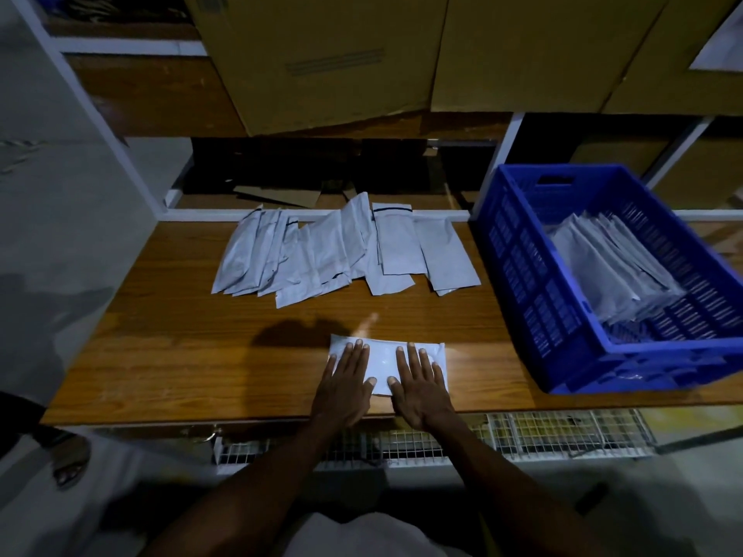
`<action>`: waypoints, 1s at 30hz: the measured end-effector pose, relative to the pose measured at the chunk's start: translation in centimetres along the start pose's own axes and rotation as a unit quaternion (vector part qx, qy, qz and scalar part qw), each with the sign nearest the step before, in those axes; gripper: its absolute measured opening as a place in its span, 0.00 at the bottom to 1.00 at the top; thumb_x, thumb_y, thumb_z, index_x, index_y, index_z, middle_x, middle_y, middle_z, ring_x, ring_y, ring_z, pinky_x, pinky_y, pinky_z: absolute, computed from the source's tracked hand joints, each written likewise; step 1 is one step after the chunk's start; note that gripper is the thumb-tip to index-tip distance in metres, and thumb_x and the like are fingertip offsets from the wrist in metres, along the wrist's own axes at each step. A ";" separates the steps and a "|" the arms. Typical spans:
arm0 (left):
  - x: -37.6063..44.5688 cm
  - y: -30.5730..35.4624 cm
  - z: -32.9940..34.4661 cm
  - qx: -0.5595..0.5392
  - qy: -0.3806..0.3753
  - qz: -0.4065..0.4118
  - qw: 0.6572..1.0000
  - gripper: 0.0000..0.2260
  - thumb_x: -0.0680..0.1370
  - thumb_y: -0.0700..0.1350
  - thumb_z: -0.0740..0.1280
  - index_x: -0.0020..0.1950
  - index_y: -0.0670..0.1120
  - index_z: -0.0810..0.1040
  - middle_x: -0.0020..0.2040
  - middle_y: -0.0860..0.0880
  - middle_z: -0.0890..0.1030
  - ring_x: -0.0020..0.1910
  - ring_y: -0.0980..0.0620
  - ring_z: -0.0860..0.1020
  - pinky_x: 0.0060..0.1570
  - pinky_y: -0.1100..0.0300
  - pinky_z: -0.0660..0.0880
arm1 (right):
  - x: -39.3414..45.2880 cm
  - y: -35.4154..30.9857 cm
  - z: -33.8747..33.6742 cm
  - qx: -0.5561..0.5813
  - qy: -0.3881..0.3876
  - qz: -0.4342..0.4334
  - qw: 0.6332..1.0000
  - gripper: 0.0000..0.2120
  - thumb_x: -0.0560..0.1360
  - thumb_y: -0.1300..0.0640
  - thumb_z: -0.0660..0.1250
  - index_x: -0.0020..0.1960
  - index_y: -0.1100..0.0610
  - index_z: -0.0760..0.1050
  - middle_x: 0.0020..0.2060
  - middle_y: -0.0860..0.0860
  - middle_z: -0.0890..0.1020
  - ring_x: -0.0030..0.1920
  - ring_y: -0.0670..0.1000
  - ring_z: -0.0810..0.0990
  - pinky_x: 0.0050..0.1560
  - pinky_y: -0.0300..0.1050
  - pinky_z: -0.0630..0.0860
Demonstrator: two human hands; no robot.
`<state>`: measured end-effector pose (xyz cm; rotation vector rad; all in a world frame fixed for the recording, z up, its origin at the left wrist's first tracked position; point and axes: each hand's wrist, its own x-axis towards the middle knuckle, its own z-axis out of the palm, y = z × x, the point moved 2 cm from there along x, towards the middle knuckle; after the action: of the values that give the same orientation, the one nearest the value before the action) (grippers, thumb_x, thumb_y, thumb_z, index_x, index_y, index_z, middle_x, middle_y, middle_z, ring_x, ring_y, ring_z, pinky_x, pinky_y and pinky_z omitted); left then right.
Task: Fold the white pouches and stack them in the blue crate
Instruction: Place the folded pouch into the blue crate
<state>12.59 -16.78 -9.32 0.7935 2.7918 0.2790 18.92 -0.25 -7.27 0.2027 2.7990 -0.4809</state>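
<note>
Dim worktop (169,355): both hands, left (347,385) and right (420,389), press one pouch (384,361) with flat, spread fingers. Crease firmly outward before lifting toward the crate (518,251) at 2 o'clock.

A wooden table (169,355) is seen at the centre. Large cardboard boxes (341,54) are stacked at 12 o'clock, above a dark shelf where cardboard scraps (277,195) are lying. A white wire grid (502,436) is fixed just under the table's near edge, toward 5 o'clock. A sandalled foot (68,464) is visible at 8 o'clock.
</note>
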 end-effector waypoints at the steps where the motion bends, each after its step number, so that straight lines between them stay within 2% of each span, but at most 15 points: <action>1: 0.0 0.0 -0.3 0.002 -0.004 0.004 1.000 0.34 0.79 0.61 0.37 0.82 0.47 0.43 0.81 0.49 0.41 0.81 0.49 0.42 0.78 0.49 0.41 | 0.1 0.1 -0.3 0.004 -0.012 0.000 1.000 0.31 0.82 0.39 0.36 0.80 0.51 0.33 0.77 0.51 0.32 0.78 0.55 0.33 0.77 0.54 0.36; 3: 0.1 -0.1 -1.2 0.004 -0.011 0.010 1.000 0.30 0.83 0.59 0.42 0.82 0.47 0.45 0.82 0.48 0.44 0.81 0.49 0.45 0.78 0.49 0.44 | 0.2 0.1 -1.2 0.017 -0.023 -0.002 1.000 0.30 0.84 0.40 0.39 0.81 0.51 0.38 0.79 0.52 0.37 0.80 0.56 0.38 0.78 0.55 0.41; 5: 0.4 -0.1 -2.5 -0.002 -0.012 0.015 1.000 0.27 0.85 0.56 0.50 0.82 0.47 0.50 0.82 0.49 0.50 0.81 0.49 0.49 0.78 0.48 0.49 | 0.4 0.0 -2.5 0.010 -0.009 -0.005 1.000 0.29 0.84 0.42 0.46 0.82 0.52 0.46 0.81 0.54 0.47 0.80 0.58 0.49 0.76 0.56 0.52; 7: 1.1 -0.2 -3.7 0.006 -0.012 0.023 1.000 0.26 0.84 0.51 0.55 0.81 0.48 0.54 0.82 0.49 0.53 0.80 0.48 0.52 0.77 0.48 0.50 | 0.8 -0.1 -3.8 -0.017 0.000 -0.008 1.000 0.29 0.83 0.48 0.54 0.81 0.52 0.51 0.80 0.53 0.51 0.76 0.60 0.57 0.71 0.58 0.62; 10: 2.4 -0.3 -4.9 0.017 -0.028 0.016 0.999 0.33 0.80 0.46 0.62 0.82 0.49 0.51 0.82 0.48 0.50 0.80 0.46 0.48 0.78 0.46 0.46 | 1.5 -0.2 -4.9 -0.048 -0.014 -0.016 0.999 0.35 0.80 0.51 0.60 0.81 0.52 0.47 0.80 0.52 0.50 0.78 0.61 0.53 0.72 0.62 0.61; 12: 3.1 -0.2 -5.6 0.033 -0.046 0.020 0.998 0.35 0.77 0.46 0.64 0.81 0.47 0.52 0.81 0.46 0.54 0.80 0.45 0.51 0.77 0.46 0.48 | 2.0 -0.2 -5.3 -0.069 -0.026 -0.028 0.997 0.37 0.79 0.50 0.63 0.81 0.54 0.47 0.80 0.53 0.53 0.78 0.61 0.52 0.73 0.63 0.60; 14: 3.4 0.0 -6.4 0.056 -0.051 0.038 0.996 0.33 0.77 0.47 0.66 0.80 0.47 0.57 0.76 0.45 0.65 0.75 0.45 0.62 0.75 0.46 0.54 | 2.3 -0.3 -5.6 -0.074 -0.021 -0.031 0.997 0.38 0.75 0.50 0.68 0.79 0.54 0.53 0.77 0.55 0.61 0.75 0.60 0.58 0.71 0.63 0.62; 16: 3.4 0.0 -7.0 0.067 -0.033 0.051 0.996 0.35 0.76 0.48 0.68 0.80 0.49 0.56 0.72 0.47 0.71 0.70 0.46 0.68 0.72 0.45 0.56 | 2.5 -0.4 -5.7 -0.075 0.002 -0.030 0.997 0.38 0.72 0.49 0.72 0.76 0.52 0.59 0.72 0.55 0.68 0.72 0.60 0.64 0.69 0.60 0.65; 18: 3.7 0.0 -7.4 0.078 -0.026 0.061 0.995 0.37 0.75 0.48 0.69 0.80 0.50 0.54 0.72 0.48 0.71 0.71 0.46 0.68 0.73 0.43 0.56 | 2.7 -0.4 -5.9 -0.082 0.026 -0.035 0.996 0.36 0.69 0.48 0.74 0.73 0.51 0.64 0.68 0.54 0.72 0.67 0.60 0.68 0.65 0.56 0.67; 21: 4.7 0.0 -7.9 0.095 -0.018 0.069 0.993 0.39 0.72 0.49 0.73 0.79 0.51 0.58 0.72 0.49 0.72 0.71 0.46 0.68 0.72 0.42 0.56 | 3.0 -0.5 -6.6 -0.100 0.045 -0.051 0.993 0.32 0.66 0.49 0.76 0.69 0.50 0.72 0.65 0.53 0.74 0.65 0.59 0.70 0.63 0.54 0.68; 23: 5.1 0.4 -8.5 0.085 0.002 0.076 0.993 0.34 0.72 0.48 0.74 0.75 0.52 0.64 0.65 0.50 0.78 0.67 0.46 0.73 0.69 0.43 0.60 | 2.9 -0.8 -7.5 -0.112 0.062 -0.059 0.990 0.26 0.69 0.51 0.75 0.65 0.50 0.76 0.63 0.53 0.76 0.63 0.58 0.71 0.62 0.54 0.68; 26: 5.1 1.0 -9.4 0.074 0.060 0.105 0.990 0.17 0.76 0.46 0.69 0.63 0.53 0.71 0.54 0.52 0.80 0.58 0.48 0.77 0.66 0.44 0.63 | 2.6 -1.2 -8.8 -0.121 0.091 -0.067 0.986 0.20 0.72 0.55 0.71 0.63 0.48 0.77 0.59 0.53 0.77 0.60 0.58 0.74 0.58 0.52 0.70; 28: 4.9 1.2 -9.8 0.090 0.097 0.123 0.984 0.11 0.78 0.47 0.67 0.59 0.53 0.74 0.53 0.51 0.79 0.57 0.48 0.77 0.64 0.45 0.66 | 2.4 -1.3 -9.5 -0.116 0.093 -0.073 0.986 0.21 0.72 0.52 0.71 0.64 0.49 0.74 0.57 0.53 0.79 0.58 0.57 0.75 0.57 0.51 0.71; 30: 5.0 1.3 -9.9 0.123 0.115 0.137 0.976 0.12 0.76 0.48 0.69 0.59 0.53 0.77 0.58 0.48 0.79 0.59 0.47 0.76 0.61 0.48 0.70 | 2.2 -1.3 -9.7 -0.099 0.090 -0.071 0.988 0.23 0.72 0.50 0.73 0.65 0.50 0.70 0.56 0.52 0.80 0.55 0.56 0.77 0.56 0.51 0.72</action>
<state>6.41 -14.24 -0.36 1.2869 2.9656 0.0721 14.07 2.08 1.22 0.0039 3.0292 -0.2216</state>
